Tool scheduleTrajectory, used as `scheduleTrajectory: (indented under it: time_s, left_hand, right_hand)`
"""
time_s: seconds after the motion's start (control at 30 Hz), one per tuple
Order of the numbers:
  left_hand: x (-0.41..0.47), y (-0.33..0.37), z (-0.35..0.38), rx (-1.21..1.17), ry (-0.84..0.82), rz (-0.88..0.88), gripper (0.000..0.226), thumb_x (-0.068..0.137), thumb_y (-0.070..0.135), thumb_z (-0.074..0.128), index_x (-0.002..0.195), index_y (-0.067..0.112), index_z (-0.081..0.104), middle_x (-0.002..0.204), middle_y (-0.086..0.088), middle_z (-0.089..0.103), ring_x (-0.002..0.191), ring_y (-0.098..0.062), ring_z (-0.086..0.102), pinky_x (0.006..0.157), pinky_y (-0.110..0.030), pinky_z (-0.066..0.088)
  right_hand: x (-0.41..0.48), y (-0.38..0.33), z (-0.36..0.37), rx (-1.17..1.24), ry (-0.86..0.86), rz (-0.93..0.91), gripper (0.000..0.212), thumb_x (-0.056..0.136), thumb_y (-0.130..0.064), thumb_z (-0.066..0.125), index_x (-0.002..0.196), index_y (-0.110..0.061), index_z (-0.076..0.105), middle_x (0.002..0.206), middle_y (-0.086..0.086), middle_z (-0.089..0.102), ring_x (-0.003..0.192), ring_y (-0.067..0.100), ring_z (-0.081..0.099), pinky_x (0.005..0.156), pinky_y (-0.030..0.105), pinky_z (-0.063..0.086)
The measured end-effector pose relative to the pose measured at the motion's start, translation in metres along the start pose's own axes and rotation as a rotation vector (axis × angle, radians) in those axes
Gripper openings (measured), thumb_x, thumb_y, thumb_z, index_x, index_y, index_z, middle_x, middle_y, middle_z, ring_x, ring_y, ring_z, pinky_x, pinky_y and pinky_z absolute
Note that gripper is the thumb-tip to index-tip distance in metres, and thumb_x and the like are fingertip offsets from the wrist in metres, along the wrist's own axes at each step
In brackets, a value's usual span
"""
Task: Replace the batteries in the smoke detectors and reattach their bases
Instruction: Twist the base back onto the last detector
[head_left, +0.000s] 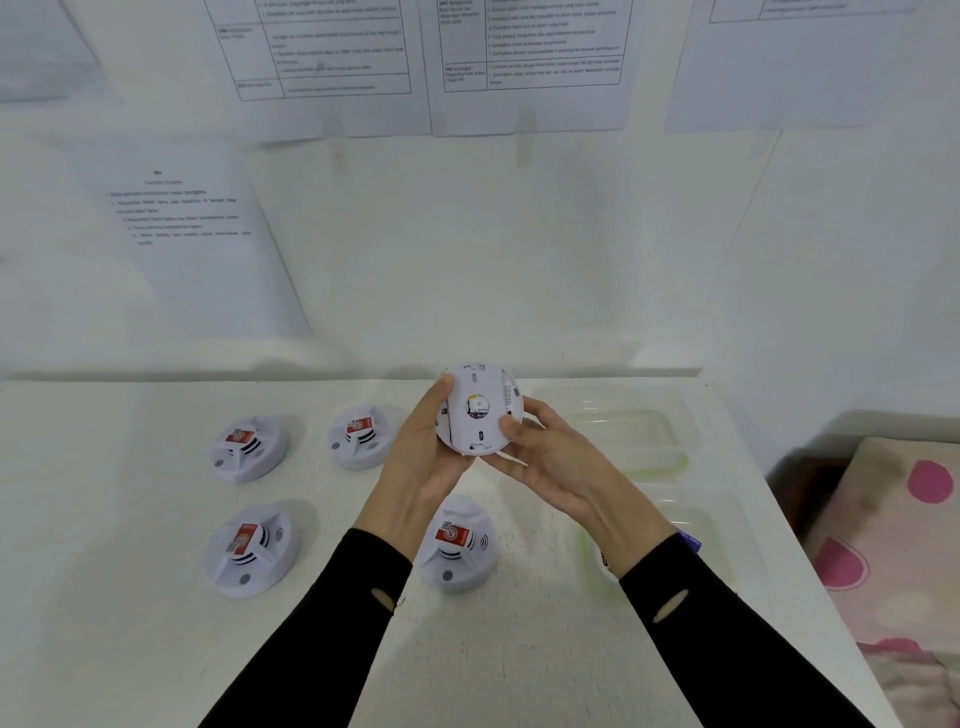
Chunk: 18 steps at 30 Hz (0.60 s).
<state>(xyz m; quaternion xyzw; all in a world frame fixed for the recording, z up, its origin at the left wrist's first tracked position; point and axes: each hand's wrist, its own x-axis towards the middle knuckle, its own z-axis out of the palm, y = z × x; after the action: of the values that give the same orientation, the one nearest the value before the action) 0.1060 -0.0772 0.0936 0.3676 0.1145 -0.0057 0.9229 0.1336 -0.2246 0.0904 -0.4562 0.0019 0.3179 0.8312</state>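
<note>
The held smoke detector (478, 410) is up in the air over the middle of the table's (519, 649) far edge, its flat underside turned towards the person. The left grip (426, 447) wraps the disc's left rim. The right grip (550, 462) cups it from the lower right, thumb pressed on the face. Both are closed on it, opposed across the round body. It has no long axis, so any twist of the base would probably run about the centre, one hand bracing against the other. Four more detectors (249, 447) sit face up towards the left edge and near edge, well below the hands. Clear trays (623, 431) lie along the right edge, leaving open room between.
</note>
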Motion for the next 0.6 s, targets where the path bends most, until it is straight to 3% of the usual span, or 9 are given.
scheduleTrajectory:
  time_s: [0.1, 0.17, 0.23, 0.33, 0.43, 0.6]
  left_hand:
    - [0.003, -0.010, -0.003, 0.055, -0.025, 0.049, 0.042, 0.098, 0.024, 0.052, 0.131, -0.003, 0.054, 0.138, -0.030, 0.055, 0.121, -0.044, 0.059, 0.089, -0.052, 0.055]
    - [0.005, -0.017, -0.005, 0.073, -0.010, 0.047, 0.048, 0.099, 0.026, 0.054, 0.136, -0.004, 0.049, 0.141, -0.030, 0.052, 0.126, -0.045, 0.055, 0.092, -0.053, 0.052]
    - [0.005, -0.020, -0.006, 0.051, 0.016, 0.017, 0.059, 0.099, 0.036, 0.057, 0.144, 0.001, 0.042, 0.141, -0.025, 0.054, 0.128, -0.040, 0.056, 0.094, -0.051, 0.053]
    - [0.002, -0.015, -0.005, 0.030, 0.007, -0.075, 0.063, 0.096, 0.057, 0.046, 0.134, 0.008, 0.058, 0.126, -0.015, 0.066, 0.115, -0.029, 0.065, 0.094, -0.045, 0.052]
    - [0.002, -0.010, -0.007, 0.001, 0.008, -0.073, 0.054, 0.098, 0.052, 0.041, 0.118, 0.009, 0.066, 0.113, -0.014, 0.071, 0.100, -0.027, 0.070, 0.086, -0.040, 0.056]
    - [0.006, -0.012, -0.001, -0.087, 0.045, 0.057, 0.031, 0.097, 0.037, 0.045, 0.119, 0.022, 0.061, 0.113, -0.015, 0.067, 0.096, -0.029, 0.067, 0.080, -0.039, 0.059]
  right_hand:
    - [-0.001, 0.007, 0.009, -0.380, 0.147, -0.184, 0.041, 0.094, -0.011, 0.060, 0.132, -0.019, 0.048, 0.129, 0.007, 0.056, 0.110, 0.019, 0.063, 0.088, 0.030, 0.055]
    - [0.000, 0.014, 0.019, -0.690, 0.285, -0.398, 0.049, 0.089, -0.025, 0.067, 0.133, -0.026, 0.045, 0.132, -0.004, 0.046, 0.118, 0.008, 0.051, 0.090, 0.010, 0.044]
    - [0.001, 0.019, 0.025, -0.903, 0.357, -0.548, 0.056, 0.082, -0.035, 0.073, 0.131, -0.023, 0.049, 0.131, -0.007, 0.038, 0.122, 0.005, 0.038, 0.084, -0.002, 0.031]
    - [0.002, 0.020, 0.029, -0.997, 0.376, -0.597, 0.055, 0.077, -0.038, 0.076, 0.125, -0.021, 0.054, 0.123, -0.007, 0.044, 0.119, 0.011, 0.039, 0.088, 0.006, 0.032]
    - [0.006, 0.021, 0.029, -1.089, 0.356, -0.607, 0.060, 0.072, -0.038, 0.077, 0.124, -0.023, 0.052, 0.118, -0.011, 0.046, 0.115, 0.011, 0.048, 0.099, 0.026, 0.032]
    - [0.006, 0.028, 0.032, -1.008, 0.411, -0.677, 0.066, 0.066, -0.033, 0.082, 0.122, -0.015, 0.051, 0.110, -0.009, 0.044, 0.111, 0.013, 0.047, 0.087, 0.021, 0.046]
